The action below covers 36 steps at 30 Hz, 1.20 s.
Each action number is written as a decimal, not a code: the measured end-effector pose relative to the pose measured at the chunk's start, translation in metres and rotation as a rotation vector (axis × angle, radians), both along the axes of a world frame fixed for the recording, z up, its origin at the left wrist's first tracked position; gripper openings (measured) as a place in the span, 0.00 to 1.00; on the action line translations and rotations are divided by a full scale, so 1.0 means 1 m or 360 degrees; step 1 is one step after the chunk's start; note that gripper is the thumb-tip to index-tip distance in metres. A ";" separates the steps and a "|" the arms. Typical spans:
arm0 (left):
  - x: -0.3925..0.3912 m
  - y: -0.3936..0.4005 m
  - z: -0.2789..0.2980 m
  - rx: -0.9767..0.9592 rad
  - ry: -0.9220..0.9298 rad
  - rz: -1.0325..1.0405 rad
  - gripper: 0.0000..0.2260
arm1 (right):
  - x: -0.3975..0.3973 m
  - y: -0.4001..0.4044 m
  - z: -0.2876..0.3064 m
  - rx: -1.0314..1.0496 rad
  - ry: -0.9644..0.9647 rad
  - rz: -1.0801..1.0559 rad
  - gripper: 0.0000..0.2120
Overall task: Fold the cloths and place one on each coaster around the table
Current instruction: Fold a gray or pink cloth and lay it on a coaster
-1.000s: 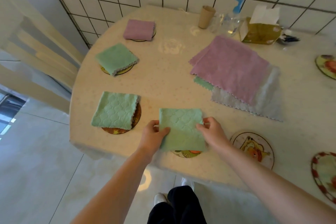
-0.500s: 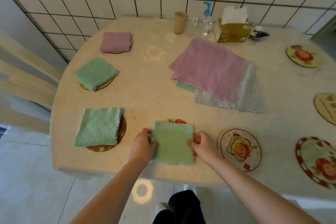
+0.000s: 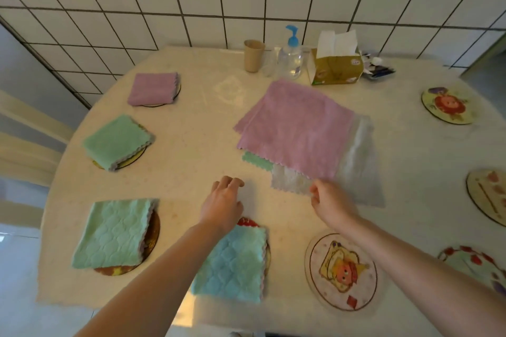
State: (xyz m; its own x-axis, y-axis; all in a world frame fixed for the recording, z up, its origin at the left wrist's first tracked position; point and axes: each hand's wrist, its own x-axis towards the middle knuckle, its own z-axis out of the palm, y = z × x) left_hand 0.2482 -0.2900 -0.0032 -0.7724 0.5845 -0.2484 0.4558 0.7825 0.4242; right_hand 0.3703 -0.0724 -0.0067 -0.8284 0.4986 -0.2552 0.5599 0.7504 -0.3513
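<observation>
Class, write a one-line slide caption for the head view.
Four folded cloths lie on coasters; the right hand reaches the pile of unfolded cloths, the left hand hovers open.

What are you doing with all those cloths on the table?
A person is folding cloths and laying one on each coaster. Four folded cloths already sit on coasters, the nearest one by the table's front edge. The right hand is at the corner of the cloth pile; whether it grips is unclear. The left hand hovers open. The bear coaster is bare.

Both forearms bare, no sleeves/jewellery on left hand [image 3: 223,204], right hand [image 3: 330,201].
</observation>
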 end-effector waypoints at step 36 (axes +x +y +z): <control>-0.148 0.131 -0.001 0.0110 0.0228 0.0302 0.11 | -0.141 0.193 0.068 -0.0233 0.0435 0.0731 0.09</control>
State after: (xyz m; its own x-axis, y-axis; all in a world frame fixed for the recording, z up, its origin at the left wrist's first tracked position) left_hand 0.1001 -0.1594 -0.0047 -0.8945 0.4372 -0.0930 0.3625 0.8313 0.4213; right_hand 0.2296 0.1209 0.0614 -0.9981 0.0457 -0.0401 0.0603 0.8285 -0.5567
